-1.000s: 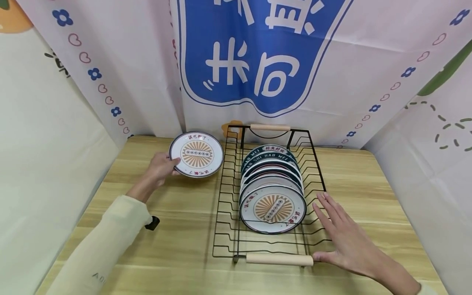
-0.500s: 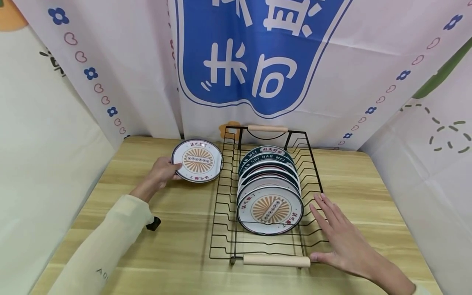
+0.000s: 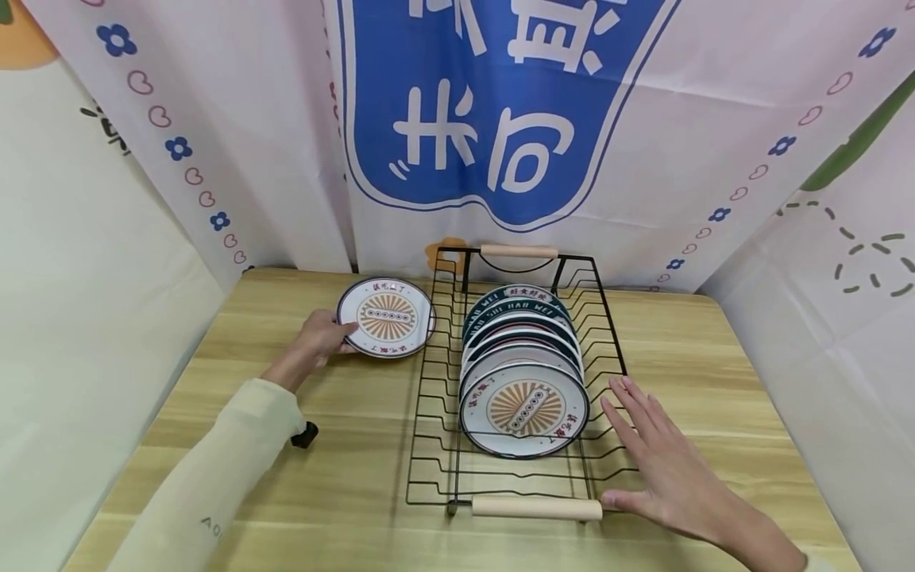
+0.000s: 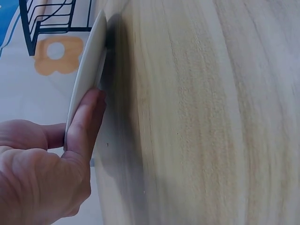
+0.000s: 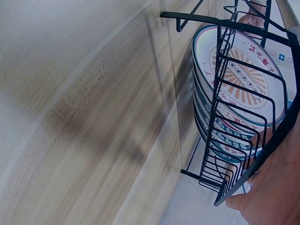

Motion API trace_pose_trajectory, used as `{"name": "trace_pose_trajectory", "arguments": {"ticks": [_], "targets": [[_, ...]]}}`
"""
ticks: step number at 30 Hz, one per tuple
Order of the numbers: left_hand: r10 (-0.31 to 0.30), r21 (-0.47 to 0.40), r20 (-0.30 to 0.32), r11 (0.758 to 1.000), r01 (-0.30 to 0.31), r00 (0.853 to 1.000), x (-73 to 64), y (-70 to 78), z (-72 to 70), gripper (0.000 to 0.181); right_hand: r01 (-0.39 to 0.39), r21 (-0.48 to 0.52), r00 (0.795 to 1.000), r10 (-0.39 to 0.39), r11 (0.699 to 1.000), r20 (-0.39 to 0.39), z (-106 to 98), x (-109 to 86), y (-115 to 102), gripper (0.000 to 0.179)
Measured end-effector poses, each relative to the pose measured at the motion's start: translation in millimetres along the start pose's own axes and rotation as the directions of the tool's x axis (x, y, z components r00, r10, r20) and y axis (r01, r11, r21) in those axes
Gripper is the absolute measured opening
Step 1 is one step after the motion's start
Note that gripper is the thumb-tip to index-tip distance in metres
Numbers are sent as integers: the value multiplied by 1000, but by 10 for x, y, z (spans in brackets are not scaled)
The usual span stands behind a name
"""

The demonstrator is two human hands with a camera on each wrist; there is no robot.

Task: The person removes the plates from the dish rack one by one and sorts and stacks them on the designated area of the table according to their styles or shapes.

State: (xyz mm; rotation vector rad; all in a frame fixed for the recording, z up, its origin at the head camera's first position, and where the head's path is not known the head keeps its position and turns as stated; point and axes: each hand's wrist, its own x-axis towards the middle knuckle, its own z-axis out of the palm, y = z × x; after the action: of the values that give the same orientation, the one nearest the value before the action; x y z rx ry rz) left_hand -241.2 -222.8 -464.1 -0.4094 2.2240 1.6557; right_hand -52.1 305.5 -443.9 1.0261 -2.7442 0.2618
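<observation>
My left hand point(image 3: 323, 334) pinches the rim of a white plate point(image 3: 386, 315) with a dark edge and an orange sunburst print, thumb on the face and fingers underneath. In the left wrist view the plate point(image 4: 87, 70) shows edge-on, tilted close over the tabletop, its shadow beside it. Its right edge overlaps the left side of a black wire dish rack point(image 3: 422, 413) in the head view. Several plates point(image 3: 525, 409) stand in a row in the rack, a sunburst one in front. My right hand point(image 3: 668, 461) rests at the rack's right side, fingers spread along the rail, thumb near the handle.
The rack has a pale wooden handle point(image 3: 536, 507) at the front and another point(image 3: 519, 251) at the back. Behind the wooden table point(image 3: 336, 477) hangs a printed curtain point(image 3: 286, 159). A small black object point(image 3: 305, 434) shows beside the left sleeve.
The plate in my left hand has come slightly down and toward me, and lies flatter than before. The right hand keeps its place by the rack.
</observation>
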Motion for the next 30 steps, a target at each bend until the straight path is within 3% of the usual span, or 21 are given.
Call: {"name": "trace_pose_trajectory", "arguments": {"ticks": [8,12,15,17,23,30], "targets": [[29,167,-73,986,-17,997,53,-35,0,31,-3,11,1000,3,1000,5,1,-2,-10,118],[30,191,-70,982,-16,997,85,-40,-14,28,-1,5,1000,1,1000,-5,16,-4,2,117],[45,259,-74,966,-25,996,92,-49,-28,24,0,6,1000,0,1000,-9,17,-2,4,117],[69,324,-71,945,-42,995,91,-56,-44,24,1,9,1000,-1,1000,-8,6,9,1,117],[107,532,-64,845,-56,992,64,-51,-53,31,-1,14,1000,1,1000,-6,-1,20,-1,118],[116,658,-70,752,-41,991,32,-14,-25,37,-15,24,1000,15,1000,-2,6,5,-4,118]]}}
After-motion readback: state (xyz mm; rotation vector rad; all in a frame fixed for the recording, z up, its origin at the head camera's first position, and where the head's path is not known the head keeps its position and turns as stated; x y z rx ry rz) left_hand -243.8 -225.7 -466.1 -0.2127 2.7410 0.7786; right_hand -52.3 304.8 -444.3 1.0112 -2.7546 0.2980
